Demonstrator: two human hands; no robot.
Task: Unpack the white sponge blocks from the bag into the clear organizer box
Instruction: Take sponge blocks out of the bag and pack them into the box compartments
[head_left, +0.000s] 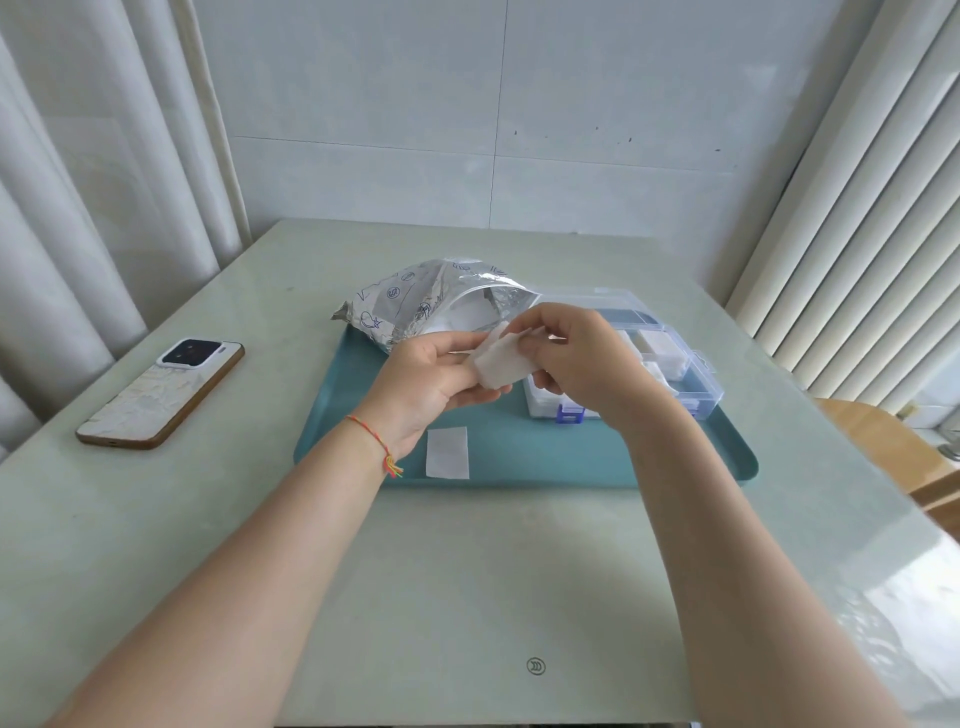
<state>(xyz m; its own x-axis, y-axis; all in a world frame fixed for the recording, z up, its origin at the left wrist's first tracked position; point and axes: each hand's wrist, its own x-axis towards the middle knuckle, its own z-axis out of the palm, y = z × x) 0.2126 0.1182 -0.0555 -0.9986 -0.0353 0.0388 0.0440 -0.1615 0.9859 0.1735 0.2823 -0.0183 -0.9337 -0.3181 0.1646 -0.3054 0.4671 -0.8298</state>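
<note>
Both hands hold one sponge (501, 358) above tray (524, 457), between bag (415, 301) and box (675, 358). Left hand (431, 374) grips from below, right hand (576, 348) pinches top. Box has some sponges already. Bag open, more white inside. One flat white piece (447, 453) lies on tray. Job partly done.

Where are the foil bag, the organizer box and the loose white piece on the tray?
foil bag (400, 301): head view, on its printed silver side.
organizer box (701, 384): head view, on its clear right wall.
loose white piece (447, 453): head view, at its middle, flat on the tray.
</note>
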